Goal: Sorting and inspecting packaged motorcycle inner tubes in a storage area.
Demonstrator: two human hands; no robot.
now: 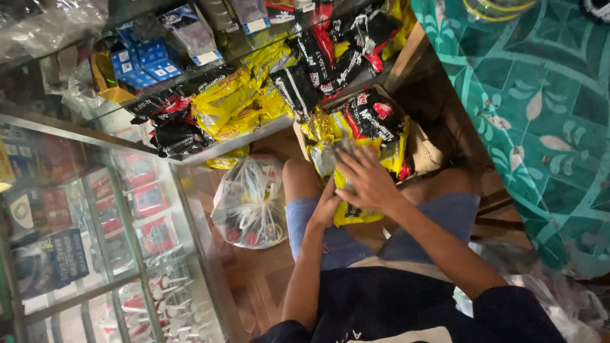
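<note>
I sit with a pile of yellow and black snack packets (372, 130) resting on my knees. My right hand (365, 178) lies flat on top of a yellow packet (356, 213), fingers spread and closed down over it. My left hand (327, 206) grips the same packet from underneath at its left edge. The packet is partly hidden by both hands.
A glass display case (114, 209) with boxed goods stands at the left. Its top shelf (254, 136) carries more yellow and black packets and blue boxes (143, 63). A tied clear plastic bag (251, 203) sits on the wooden floor. A teal patterned cloth (540, 108) hangs at right.
</note>
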